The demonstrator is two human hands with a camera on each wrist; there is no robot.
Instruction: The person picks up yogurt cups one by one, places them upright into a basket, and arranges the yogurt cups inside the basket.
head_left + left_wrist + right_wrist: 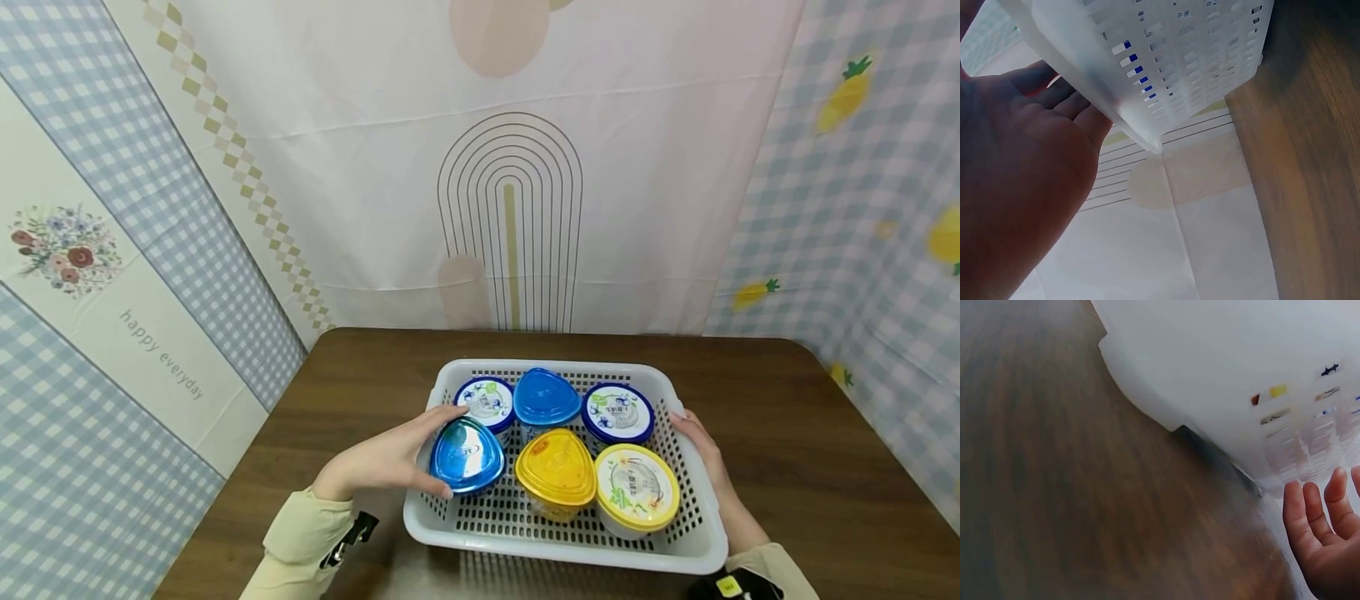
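Note:
A white perforated plastic basket sits on the table with several lidded tubs in it. My left hand reaches over its left rim, thumb and fingers at opposite edges of a tub with a shiny blue rounded-triangular lid, which it holds. In the left wrist view the palm is beside the basket wall, its fingertips hidden behind the rim. My right hand is at the basket's right side, fingers lightly bent and touching the rim. The right wrist view shows its fingertips near the perforated wall.
Also in the basket are another blue-lidded tub, a yellow triangular-lidded tub, a round yellow-rimmed tub and two round blue-rimmed tubs, left and right. The brown wooden table meets a patterned curtain behind.

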